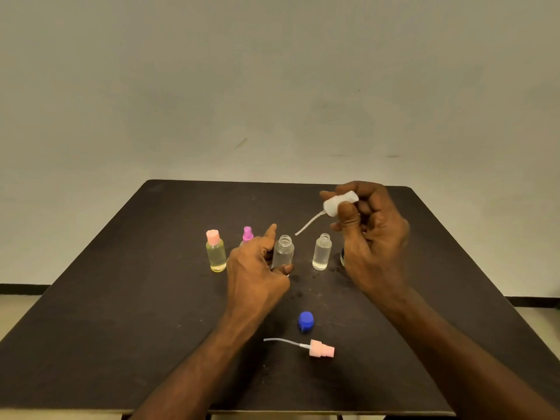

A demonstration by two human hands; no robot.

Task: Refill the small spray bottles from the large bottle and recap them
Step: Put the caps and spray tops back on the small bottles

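Note:
My left hand [257,268] grips an uncapped clear small bottle [284,251] standing on the dark table [121,313]. Above and to its right, my right hand [374,237] holds a white spray cap [338,204], its dip tube [307,224] slanting down toward that bottle's mouth. A second open clear bottle [321,251] stands between my hands. Left of them stand a yellow-filled bottle with a pink cap [215,251] and a magenta spray bottle [247,234], half hidden by my left hand. A dark object [342,256] peeks out behind my right hand; I cannot tell what it is.
A blue screw cap [305,321] and a pink spray cap with its tube [318,348] lie on the table toward the near side. Small wet spots [298,294] mark the table below the bottles. A plain wall rises behind the table.

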